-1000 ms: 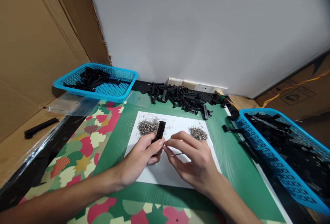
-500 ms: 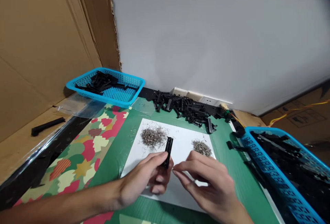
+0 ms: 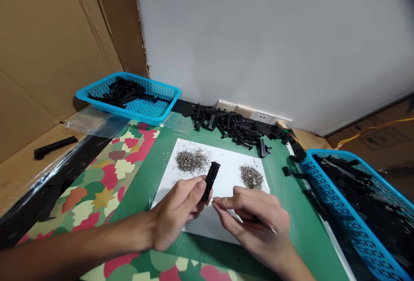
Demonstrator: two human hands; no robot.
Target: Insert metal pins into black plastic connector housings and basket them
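Observation:
My left hand (image 3: 184,201) is closed around a narrow black plastic part (image 3: 211,179), which stands tilted with its upper end showing. Close to the lower end of that part, my right hand (image 3: 258,218) pinches thumb and forefinger together. Whatever sits between those fingertips is too small to make out. A silvery tip (image 3: 273,231) glints under the curled fingers of the right hand. Behind the hands, a white sheet (image 3: 226,164) bears two heaps of tiny metal wire pieces, a left heap (image 3: 190,161) and a right heap (image 3: 251,176).
Many black parts (image 3: 233,125) are piled along the wall. A blue basket (image 3: 152,108) with black pieces stands at the back left, another blue basket (image 3: 352,225) at the right. One black piece (image 3: 54,146) lies on cardboard at the left. Sockets (image 3: 261,117) line the wall.
My left hand has turned the black part, so a different side of it faces me. The right hand has moved slightly left, staying near its lower end. The view has tipped a little downward.

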